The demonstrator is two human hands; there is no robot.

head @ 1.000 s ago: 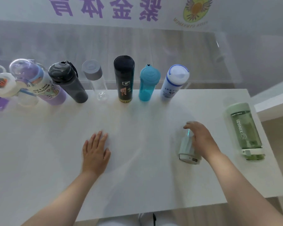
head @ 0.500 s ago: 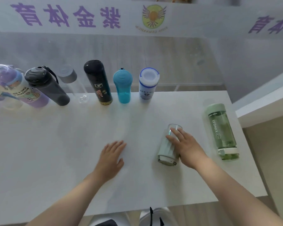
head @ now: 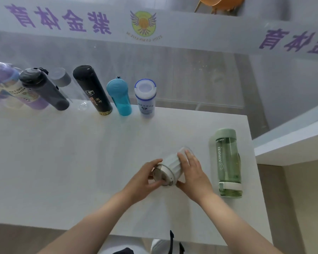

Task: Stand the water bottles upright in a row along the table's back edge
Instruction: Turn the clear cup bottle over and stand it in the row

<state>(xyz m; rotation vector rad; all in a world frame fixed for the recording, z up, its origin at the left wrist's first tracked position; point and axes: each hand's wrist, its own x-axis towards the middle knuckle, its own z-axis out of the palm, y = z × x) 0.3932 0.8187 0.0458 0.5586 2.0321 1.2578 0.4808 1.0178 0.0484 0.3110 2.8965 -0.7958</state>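
Note:
A small pale ribbed bottle (head: 171,166) is tilted above the white table (head: 72,162), its lid toward me. My left hand (head: 145,178) grips its lid end and my right hand (head: 193,173) wraps its right side. A green bottle (head: 228,162) lies flat near the table's right edge. Along the back edge stand several bottles: a white one with a blue rim (head: 145,98), a teal one (head: 120,97), a black flask (head: 92,89), a clear one with a grey cap (head: 64,85), a dark grey one (head: 43,88) and a purple one (head: 11,87).
A frosted glass wall with purple lettering (head: 59,21) rises right behind the table's back edge. A white ledge (head: 292,142) juts in at the right. The table's right edge (head: 253,162) runs close beside the green bottle. An orange chair (head: 218,4) shows beyond the wall.
My left hand left the tabletop and took hold of the small bottle's lid end. The right hand closed around the bottle and both raised it off the table. The camera moved closer.

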